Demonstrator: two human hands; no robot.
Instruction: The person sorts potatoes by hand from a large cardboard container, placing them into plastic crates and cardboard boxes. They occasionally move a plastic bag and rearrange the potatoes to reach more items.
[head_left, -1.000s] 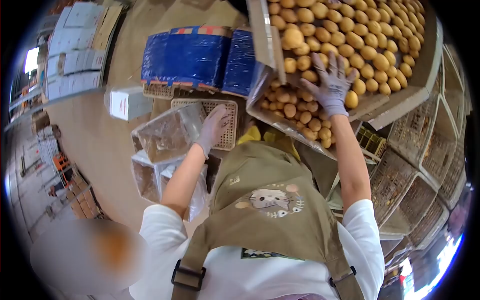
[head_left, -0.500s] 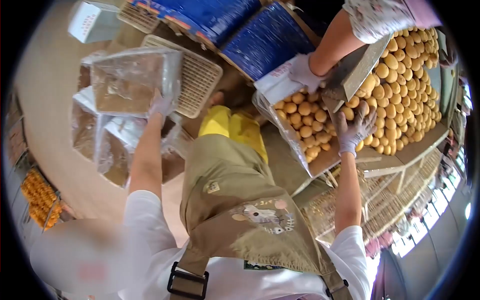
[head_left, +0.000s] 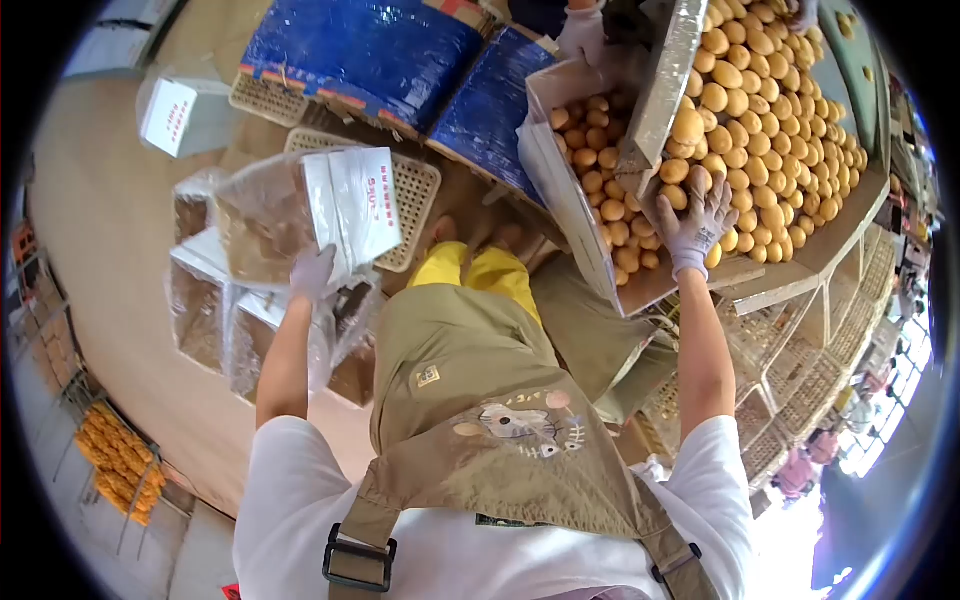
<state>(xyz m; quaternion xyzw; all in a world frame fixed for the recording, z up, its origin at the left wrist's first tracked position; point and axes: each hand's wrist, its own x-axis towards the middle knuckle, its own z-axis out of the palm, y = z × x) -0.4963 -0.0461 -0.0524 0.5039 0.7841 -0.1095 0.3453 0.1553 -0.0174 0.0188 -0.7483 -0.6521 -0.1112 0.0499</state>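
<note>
My left hand [head_left: 313, 272], in a pale glove, is closed on the near edge of a white cardboard box [head_left: 368, 205] with red print and a clear plastic liner. That box is tilted over other plastic-lined boxes [head_left: 200, 320]. My right hand [head_left: 692, 225], also gloved, lies with fingers spread on round yellow-orange fruit [head_left: 755, 150] at the lip of a sloping chute [head_left: 668, 95]. Just left of it, a plastic-lined box [head_left: 572, 215] holds more of the fruit [head_left: 605, 190] under the lip. Another person's gloved hand [head_left: 583, 35] is at that box's far end.
Blue plastic-covered stacks [head_left: 360, 55] stand ahead, beside a beige plastic crate [head_left: 415, 195]. A white box [head_left: 185, 115] sits on the floor at the far left. Stacked crates [head_left: 800, 375] line the right side. Part of another person's hand [head_left: 803, 15] shows by the fruit at the top.
The box in my left hand has turned, so its white printed side now shows. The other person's hand has drawn back from the chute lip toward the fruit box's far end. My right hand stays on the fruit.
</note>
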